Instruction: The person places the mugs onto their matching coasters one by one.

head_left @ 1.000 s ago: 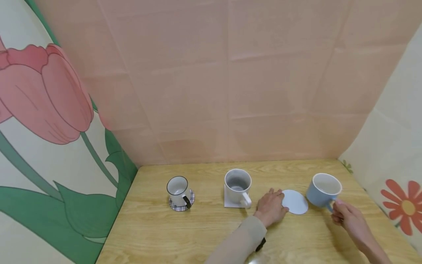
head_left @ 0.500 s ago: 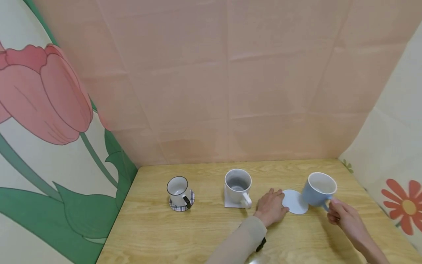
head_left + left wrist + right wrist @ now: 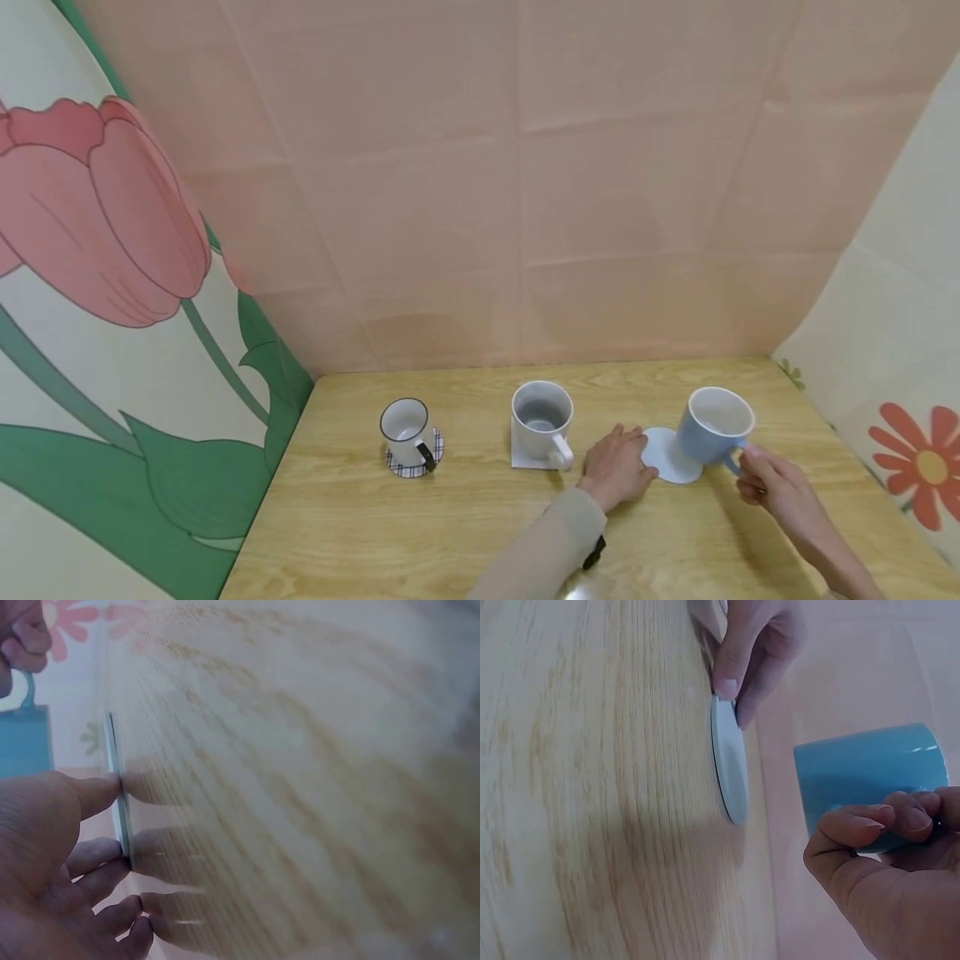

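My right hand [image 3: 776,492] grips the handle of a light blue mug [image 3: 712,433] with a white inside. In the right wrist view the blue mug [image 3: 870,776] is off the table, its base apart from a round pale coaster [image 3: 730,765]. In the head view the mug overlaps the right part of that coaster [image 3: 667,457], which lies flat on the table. My left hand [image 3: 618,468] holds the coaster's left edge between thumb and fingertips. The left wrist view shows the thumb and fingers of this hand [image 3: 67,855] at the coaster's thin rim [image 3: 118,802].
A white mug [image 3: 540,421] stands on a square white coaster [image 3: 519,458] left of my left hand. Farther left, a small black-rimmed mug [image 3: 405,433] sits on a round checked coaster [image 3: 405,472]. A pink backdrop [image 3: 517,208] rises behind the wooden table [image 3: 360,525].
My right hand has carried the blue mug leftward, from beside the round coaster to over its right part. The left hand has stayed at the coaster's edge.
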